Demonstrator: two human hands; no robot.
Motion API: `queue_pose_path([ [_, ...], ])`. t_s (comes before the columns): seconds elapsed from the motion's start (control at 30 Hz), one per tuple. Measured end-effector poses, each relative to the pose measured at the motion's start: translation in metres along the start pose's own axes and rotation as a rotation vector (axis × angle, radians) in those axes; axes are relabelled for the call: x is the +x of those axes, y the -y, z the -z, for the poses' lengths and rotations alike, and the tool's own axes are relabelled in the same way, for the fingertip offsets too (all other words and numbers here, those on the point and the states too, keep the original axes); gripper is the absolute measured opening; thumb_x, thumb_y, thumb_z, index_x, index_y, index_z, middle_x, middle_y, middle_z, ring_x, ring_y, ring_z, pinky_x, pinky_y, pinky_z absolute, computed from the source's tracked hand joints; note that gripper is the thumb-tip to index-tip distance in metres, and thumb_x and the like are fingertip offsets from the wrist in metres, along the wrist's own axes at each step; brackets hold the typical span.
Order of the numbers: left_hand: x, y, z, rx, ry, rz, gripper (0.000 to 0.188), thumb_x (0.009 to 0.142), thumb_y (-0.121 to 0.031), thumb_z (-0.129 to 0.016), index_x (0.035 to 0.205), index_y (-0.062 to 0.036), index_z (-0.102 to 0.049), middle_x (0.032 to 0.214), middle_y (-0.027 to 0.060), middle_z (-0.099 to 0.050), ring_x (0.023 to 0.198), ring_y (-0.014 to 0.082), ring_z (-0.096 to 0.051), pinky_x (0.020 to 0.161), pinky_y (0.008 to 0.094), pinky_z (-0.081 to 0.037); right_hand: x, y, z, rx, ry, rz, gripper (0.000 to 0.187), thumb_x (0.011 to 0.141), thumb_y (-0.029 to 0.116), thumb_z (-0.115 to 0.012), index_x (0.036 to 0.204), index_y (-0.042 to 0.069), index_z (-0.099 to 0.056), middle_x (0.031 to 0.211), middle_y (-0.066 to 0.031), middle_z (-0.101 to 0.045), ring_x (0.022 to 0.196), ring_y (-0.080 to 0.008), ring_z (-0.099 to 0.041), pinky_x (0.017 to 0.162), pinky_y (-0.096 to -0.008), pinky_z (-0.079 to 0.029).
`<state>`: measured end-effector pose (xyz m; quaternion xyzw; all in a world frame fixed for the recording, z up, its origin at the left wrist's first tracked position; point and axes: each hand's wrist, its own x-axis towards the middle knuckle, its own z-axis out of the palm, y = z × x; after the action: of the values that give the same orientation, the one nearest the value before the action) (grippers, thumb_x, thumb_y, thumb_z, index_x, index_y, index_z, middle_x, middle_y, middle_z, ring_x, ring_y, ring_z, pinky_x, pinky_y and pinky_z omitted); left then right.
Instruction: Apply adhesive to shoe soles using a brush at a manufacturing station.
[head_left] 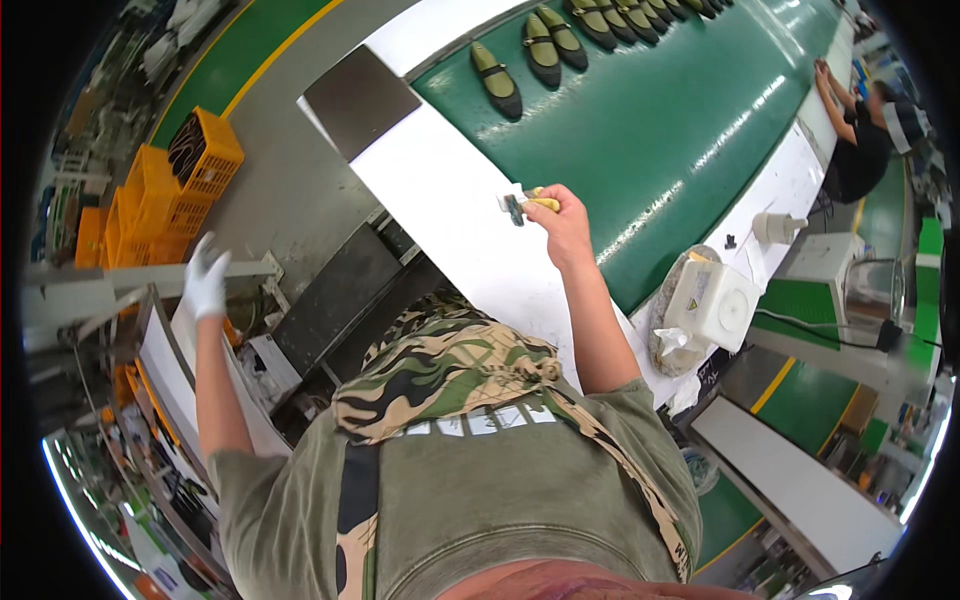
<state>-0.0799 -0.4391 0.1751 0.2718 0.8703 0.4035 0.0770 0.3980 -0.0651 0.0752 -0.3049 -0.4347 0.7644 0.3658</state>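
My bare right hand point(566, 228) is closed on a small yellow-handled tool point(545, 203), held over the white tabletop point(430, 190) beside the green belt point(640, 130). A dark green piece and a white scrap show at the tool's end; I cannot make out its exact kind. Off to the left, my left hand point(205, 285) wears a white glove with greyish fingertips. It is raised with fingers stretched out, slightly blurred, near a rack and holding nothing visible. Several olive strap shoes with dark toes stand on the belt, the nearest shoe point(494, 82) beyond my right hand.
Yellow crates point(165, 200) are stacked on the floor at the left. A dark plate point(362, 102) lies on the tabletop's far left corner. Right of the belt sit a white plastic container point(712, 305) and a pale cup point(775, 228). Another person point(865, 140) works at the far right.
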Motion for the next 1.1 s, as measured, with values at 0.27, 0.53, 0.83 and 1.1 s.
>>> queue_pose_path([
  [0.27, 0.149, -0.210, -0.378, 0.739, 0.740, -1.034, 0.067, 0.068, -0.011, -0.076, 0.130, -0.0115, -0.053, 0.137, 0.0103, -0.054, 0.126, 0.0267, -0.051, 0.104, 0.0391, -0.042, -0.037, 0.031, 0.054, -0.028, -0.486, 0.096, 0.017, 0.081, 0.000, -0.074, 0.087, 0.003, -0.058, 0.097, -0.0087, -0.064, 0.084, -0.0111, -0.058, 0.078, -0.0258, -0.048],
  [0.53, 0.225, -0.256, -0.584, 1.068, 0.877, -1.553, 0.077, 0.060, -0.005, -0.075, 0.132, -0.0082, -0.048, 0.138, 0.0137, -0.045, 0.126, 0.0336, -0.045, 0.104, 0.0431, -0.039, -0.081, 0.026, 0.054, 0.057, -1.031, 0.137, 0.017, 0.083, 0.010, -0.074, 0.088, 0.008, -0.058, 0.087, -0.0030, -0.063, 0.074, -0.0108, -0.058, 0.068, -0.0256, -0.049],
  [0.83, 0.242, -0.286, -0.595, 1.090, 1.174, -1.262, 0.041, 0.066, -0.019, -0.071, 0.102, -0.0024, -0.065, 0.100, 0.0231, -0.069, 0.098, 0.0376, -0.066, 0.088, 0.0419, -0.054, -0.057, 0.008, 0.060, 0.157, -1.311, 0.018, 0.019, 0.082, 0.013, -0.076, 0.091, 0.008, -0.060, 0.083, -0.0023, -0.064, 0.071, -0.0118, -0.061, 0.062, -0.0279, -0.049],
  [1.1, 0.161, -0.295, -0.474, -0.629, 1.506, -0.112, 0.060, 0.075, -0.012, -0.080, 0.128, 0.0028, -0.055, 0.124, 0.0102, -0.062, 0.111, 0.0199, -0.060, 0.099, 0.0345, -0.047, 0.058, 0.039, 0.049, -0.105, -0.930, 0.086, 0.020, 0.080, 0.013, -0.078, 0.085, 0.004, -0.061, 0.077, 0.0000, -0.060, 0.066, -0.0086, -0.054, 0.057, -0.0240, -0.042],
])
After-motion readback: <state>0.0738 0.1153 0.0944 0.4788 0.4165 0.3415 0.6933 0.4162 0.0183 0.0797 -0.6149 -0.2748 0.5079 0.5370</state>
